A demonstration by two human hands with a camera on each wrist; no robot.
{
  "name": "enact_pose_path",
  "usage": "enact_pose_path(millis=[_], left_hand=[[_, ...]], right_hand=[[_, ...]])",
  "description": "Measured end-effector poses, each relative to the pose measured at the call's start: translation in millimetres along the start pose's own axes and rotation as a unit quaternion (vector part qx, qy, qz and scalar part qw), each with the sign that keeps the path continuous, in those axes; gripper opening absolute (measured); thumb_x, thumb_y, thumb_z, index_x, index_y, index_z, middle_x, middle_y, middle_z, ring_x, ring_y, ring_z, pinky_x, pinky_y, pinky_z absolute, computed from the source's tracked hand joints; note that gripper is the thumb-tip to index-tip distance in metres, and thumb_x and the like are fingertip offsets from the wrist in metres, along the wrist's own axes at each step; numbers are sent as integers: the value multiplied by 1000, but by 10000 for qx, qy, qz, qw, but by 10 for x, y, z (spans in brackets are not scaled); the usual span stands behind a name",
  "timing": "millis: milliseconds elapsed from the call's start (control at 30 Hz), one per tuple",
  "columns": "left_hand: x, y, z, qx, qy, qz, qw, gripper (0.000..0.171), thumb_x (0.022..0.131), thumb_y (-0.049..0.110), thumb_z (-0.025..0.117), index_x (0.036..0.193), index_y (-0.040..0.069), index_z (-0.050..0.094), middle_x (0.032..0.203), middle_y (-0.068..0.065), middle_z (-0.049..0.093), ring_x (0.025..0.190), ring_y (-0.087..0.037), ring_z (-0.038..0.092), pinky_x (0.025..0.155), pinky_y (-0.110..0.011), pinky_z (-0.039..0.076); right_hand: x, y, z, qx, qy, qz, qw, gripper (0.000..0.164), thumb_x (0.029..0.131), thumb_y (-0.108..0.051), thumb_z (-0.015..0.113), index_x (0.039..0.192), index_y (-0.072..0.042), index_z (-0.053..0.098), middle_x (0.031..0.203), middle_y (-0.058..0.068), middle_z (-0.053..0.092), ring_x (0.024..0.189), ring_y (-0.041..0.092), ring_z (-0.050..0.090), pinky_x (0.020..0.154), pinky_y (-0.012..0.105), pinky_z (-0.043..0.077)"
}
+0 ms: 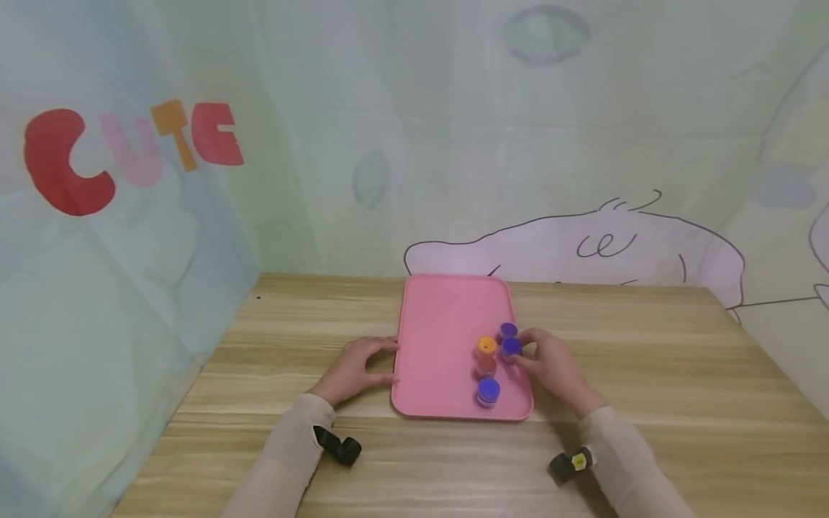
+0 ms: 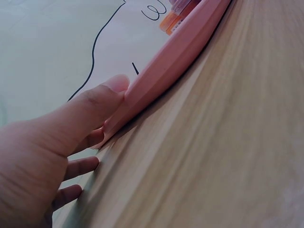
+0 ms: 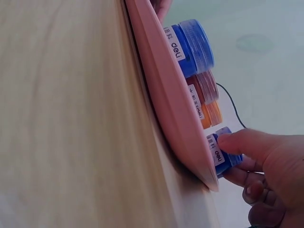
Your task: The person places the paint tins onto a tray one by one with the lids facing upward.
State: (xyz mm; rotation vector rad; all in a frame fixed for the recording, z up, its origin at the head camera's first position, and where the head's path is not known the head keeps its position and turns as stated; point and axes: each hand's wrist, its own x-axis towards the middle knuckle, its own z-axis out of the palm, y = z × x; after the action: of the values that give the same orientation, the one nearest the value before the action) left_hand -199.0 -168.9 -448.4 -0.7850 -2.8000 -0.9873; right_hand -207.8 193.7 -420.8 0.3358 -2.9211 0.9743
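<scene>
Grip status and visibility

Right hand [image 1: 555, 363] pinches the dark blue jar [image 1: 512, 348] between thumb and fingers at the right side of the pink tray [image 1: 440, 316]; whether that jar touches the tray cannot be determined. Left hand [image 1: 352, 368] — fingers extended, nothing gripped — touches the left rim. Orange jar [image 1: 486, 347], red jar [image 1: 486, 367] and lighter blue jar [image 1: 488, 392] stand on the tray. Purple jar [image 1: 508, 330] sits behind the pinched one (lower part hidden, head view). Left wrist view: jar group cut off at top.
</scene>
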Motion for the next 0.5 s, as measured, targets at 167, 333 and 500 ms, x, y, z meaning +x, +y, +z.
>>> enact_pose_path(millis=[167,333,500], left_hand=[[0,3,0,18,5,-17,10000,56,79,36,77,128,13,61,137,-6,58,128,-29,53,110,-50,39],[-1,3,2,-2,-10,-8,10000,56,79,37,77,127,14,62,138,-6,58,129,-29,52,110,-51,39],[-3,7,3,12,-15,1,10000,56,79,38,77,127,14,62,138,-6,57,128,-30,52,110,-51,39]], right_hand=[[-11,4,28,-203,192,-229,9993,34,83,-21,75,108,-1,64,105,14,68,87,25,62,79,40,55],[-28,-21,23,-309,256,-275,9988,34,84,-19,74,109,2,64,106,17,67,104,34,63,95,51,51],[-32,-39,9,-487,266,-289,9980,34,84,-20,74,109,2,65,106,17,67,104,34,63,95,51,51]])
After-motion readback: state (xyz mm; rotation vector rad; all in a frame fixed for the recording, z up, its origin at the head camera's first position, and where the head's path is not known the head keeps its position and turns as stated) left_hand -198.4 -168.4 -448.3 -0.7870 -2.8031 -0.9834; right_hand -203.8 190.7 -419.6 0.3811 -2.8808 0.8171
